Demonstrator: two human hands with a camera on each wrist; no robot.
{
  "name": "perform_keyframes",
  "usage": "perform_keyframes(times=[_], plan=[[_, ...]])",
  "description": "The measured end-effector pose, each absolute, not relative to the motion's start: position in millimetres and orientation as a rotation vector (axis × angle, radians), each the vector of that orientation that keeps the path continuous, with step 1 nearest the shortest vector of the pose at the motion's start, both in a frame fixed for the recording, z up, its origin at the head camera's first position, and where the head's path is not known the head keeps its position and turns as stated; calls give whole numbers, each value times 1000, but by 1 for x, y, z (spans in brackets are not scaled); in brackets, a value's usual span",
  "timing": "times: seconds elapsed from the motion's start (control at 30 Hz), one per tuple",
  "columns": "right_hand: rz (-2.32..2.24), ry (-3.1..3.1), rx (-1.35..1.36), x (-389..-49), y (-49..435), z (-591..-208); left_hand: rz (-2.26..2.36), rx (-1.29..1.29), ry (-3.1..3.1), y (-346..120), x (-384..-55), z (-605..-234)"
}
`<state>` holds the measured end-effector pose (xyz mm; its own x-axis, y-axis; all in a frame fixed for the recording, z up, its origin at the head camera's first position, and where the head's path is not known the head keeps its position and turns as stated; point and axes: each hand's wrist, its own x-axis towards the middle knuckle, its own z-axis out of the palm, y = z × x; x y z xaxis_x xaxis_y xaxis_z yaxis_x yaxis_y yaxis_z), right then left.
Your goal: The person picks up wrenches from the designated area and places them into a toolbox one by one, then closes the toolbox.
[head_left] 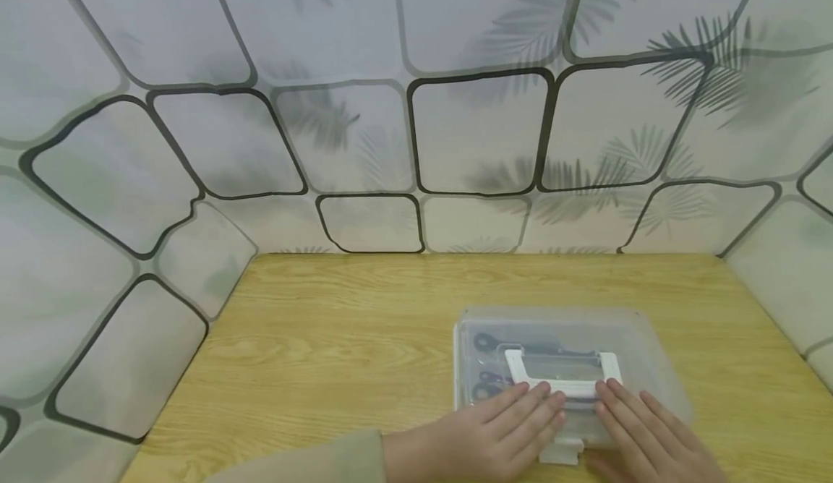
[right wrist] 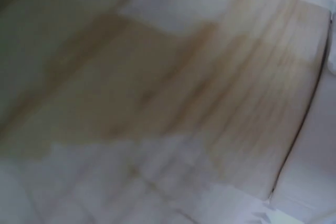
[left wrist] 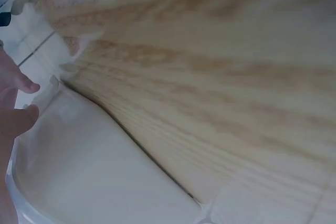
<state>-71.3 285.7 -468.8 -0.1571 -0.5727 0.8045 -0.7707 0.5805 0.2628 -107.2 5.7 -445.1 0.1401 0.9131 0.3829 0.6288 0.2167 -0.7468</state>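
Note:
A clear plastic storage box with a white carrying handle lies on the table, its lid down. Through the lid show several dark ring-handled tools that look like scissors. My left hand rests with straight fingers on the front of the lid, fingertips at the handle's left part. The right hand lies likewise on the right, fingertips at the handle's right end. Between them a white latch juts from the front side. In the left wrist view the thumb is beside the box wall.
The wood-grain table stretches left of and behind the box. Pale walls with a dark outlined stone pattern and leaf prints stand behind the table and along both sides. The box's wall edges the right wrist view.

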Motion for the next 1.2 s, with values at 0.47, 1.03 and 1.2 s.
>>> perform_keyframes(times=[0.47,1.03,1.2], plan=[[249,-1738,1000,-75,272,-467,429,-1485,-1586,14,-106,-451],[210,-1879,1026,-70,285,-479,391,-1441,-1475,20,-109,-451],[223,-1865,1018,-72,284,-480,384,-1445,-1490,21,-109,-452]])
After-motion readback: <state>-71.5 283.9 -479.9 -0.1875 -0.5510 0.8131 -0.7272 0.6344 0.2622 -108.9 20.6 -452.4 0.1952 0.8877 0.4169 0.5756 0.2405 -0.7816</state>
